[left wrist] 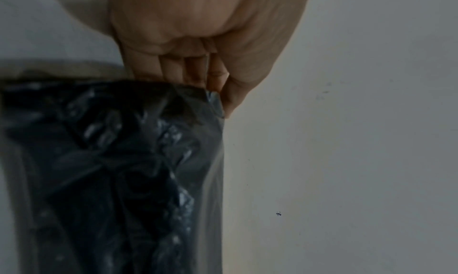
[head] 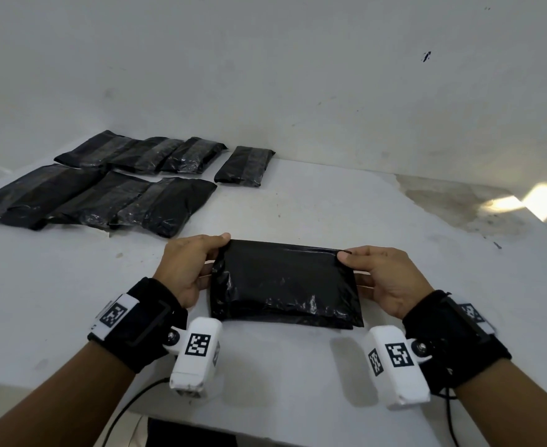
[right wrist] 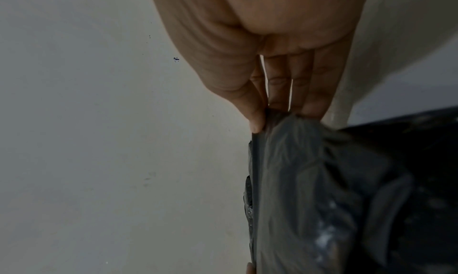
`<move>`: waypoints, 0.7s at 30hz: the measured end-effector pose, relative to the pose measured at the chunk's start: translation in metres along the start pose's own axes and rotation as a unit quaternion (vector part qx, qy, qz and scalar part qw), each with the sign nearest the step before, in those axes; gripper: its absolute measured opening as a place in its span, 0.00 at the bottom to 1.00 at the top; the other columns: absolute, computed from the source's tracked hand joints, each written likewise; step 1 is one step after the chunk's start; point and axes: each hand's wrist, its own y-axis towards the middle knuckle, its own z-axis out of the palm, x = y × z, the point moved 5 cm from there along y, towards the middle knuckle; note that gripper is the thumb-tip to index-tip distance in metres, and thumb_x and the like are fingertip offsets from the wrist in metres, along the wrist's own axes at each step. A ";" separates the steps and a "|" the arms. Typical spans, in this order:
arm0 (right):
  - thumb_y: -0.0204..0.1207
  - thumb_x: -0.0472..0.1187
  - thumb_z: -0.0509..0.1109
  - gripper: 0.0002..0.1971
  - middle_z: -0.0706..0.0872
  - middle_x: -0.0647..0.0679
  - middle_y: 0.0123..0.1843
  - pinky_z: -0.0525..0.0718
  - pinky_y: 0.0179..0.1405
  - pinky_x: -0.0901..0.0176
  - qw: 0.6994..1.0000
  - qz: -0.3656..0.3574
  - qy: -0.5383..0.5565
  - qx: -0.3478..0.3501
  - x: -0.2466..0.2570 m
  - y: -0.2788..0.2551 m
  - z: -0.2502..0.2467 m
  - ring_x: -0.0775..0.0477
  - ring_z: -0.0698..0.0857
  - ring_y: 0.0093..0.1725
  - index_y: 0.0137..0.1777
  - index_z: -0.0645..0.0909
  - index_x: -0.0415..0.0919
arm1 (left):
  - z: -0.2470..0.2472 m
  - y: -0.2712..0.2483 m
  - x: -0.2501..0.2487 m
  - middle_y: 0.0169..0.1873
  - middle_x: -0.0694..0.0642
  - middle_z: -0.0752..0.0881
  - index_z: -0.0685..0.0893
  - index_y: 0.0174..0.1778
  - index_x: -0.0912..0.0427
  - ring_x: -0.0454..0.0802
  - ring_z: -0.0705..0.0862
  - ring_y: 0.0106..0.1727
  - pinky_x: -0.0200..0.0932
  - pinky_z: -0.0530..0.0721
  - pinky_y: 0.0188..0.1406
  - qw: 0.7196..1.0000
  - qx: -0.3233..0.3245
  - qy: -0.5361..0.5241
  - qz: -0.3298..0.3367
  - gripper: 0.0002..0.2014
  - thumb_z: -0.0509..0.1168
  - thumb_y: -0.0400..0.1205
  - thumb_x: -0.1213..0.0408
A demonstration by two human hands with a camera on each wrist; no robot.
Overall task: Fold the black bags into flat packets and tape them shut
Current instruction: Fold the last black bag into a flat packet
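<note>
**Slack plastic, no tape in sight: watch that far edge**

You have the black bag [head: 285, 285] lying on the worktop [head: 330, 204] right in front of you, partly folded into a rough rectangle. Your left hand [head: 188, 266] pinches its far left corner between thumb and fingers, and your right hand [head: 385, 279] pinches the far right corner the same way; both grips are closed on the plastic, with the far edge pulled fairly taut between them.

The film looks thin, glossy and crinkled, so it will likely spring open the moment either pinch loosens. If you pull the corners unevenly, the fold may skew and the packet will end lopsided beside the finished packets [head: 104, 185] at the far left. Trapped air could puff the layers and keep them from lying flat. No tape shows in any view, so reaching for it will probably cost you one hand; press the fold down first.
</note>
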 end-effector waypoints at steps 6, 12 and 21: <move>0.73 0.31 0.77 0.03 0.89 0.45 0.34 0.84 0.27 0.61 1.000 -0.016 0.008 -0.003 -0.001 -0.002 -0.002 0.50 0.86 0.28 0.41 0.87 0.37 | 0.000 -0.003 0.002 0.33 0.54 0.87 0.88 0.47 0.61 0.46 0.81 0.20 0.36 0.80 0.22 1.000 -0.022 -0.002 0.003 0.05 0.70 0.78 0.71; 0.73 0.31 0.77 0.02 0.90 0.45 0.35 0.83 0.26 0.62 0.999 -0.025 0.019 -0.004 -0.002 -0.004 -0.004 0.50 0.86 0.28 0.43 0.87 0.36 | -0.004 -0.009 -0.005 0.36 0.56 0.89 0.83 0.50 0.61 0.49 0.86 0.25 0.38 0.84 0.26 1.000 -0.004 0.018 -0.003 0.06 0.70 0.81 0.64; 0.72 0.46 0.81 0.26 0.91 0.38 0.48 0.88 0.31 0.55 0.991 -0.049 -0.123 -0.036 0.006 -0.016 -0.019 0.45 0.91 0.35 0.66 0.80 0.38 | -0.019 -0.033 -0.004 0.35 0.61 0.91 0.88 0.51 0.69 0.53 0.89 0.32 0.45 0.85 0.33 0.955 0.081 0.286 -0.011 0.18 0.73 0.79 0.54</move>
